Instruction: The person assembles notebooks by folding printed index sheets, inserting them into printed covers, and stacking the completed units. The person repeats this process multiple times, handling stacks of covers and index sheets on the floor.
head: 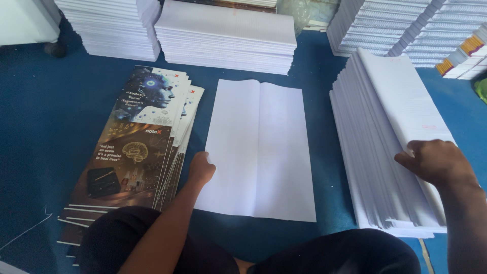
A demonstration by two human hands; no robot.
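White, folded paper section lying open at centre frame on blue floor covering, crease running top to bottom. Left hand resting on its lower left edge, fingers curled loosely, pressing rather than gripping anything. Right hand at right of frame, laid on the fanned stack of white sheets, fingertips tucked at the top leaf's edge; whether closed on a sheet or only touching, cannot tell.

Probably best to peel just one section from the fanned stack, lifting by the near edge so the leaves below stay put, and to keep the left hand pinning the centre section so nothing slides. Squaring edge to edge and matching the crease before letting go would likely keep the pile neat.

Printed covers, dark with a face and brain artwork, stacked at left, just beside the centre section. More white paper stacks along the top of frame.

Hard to make out: thumb of either hand, number of leaves under the right fingers. Cut off: lower covers behind the dark-trousered knee, stacks at upper right, yellow-edged items at far right.
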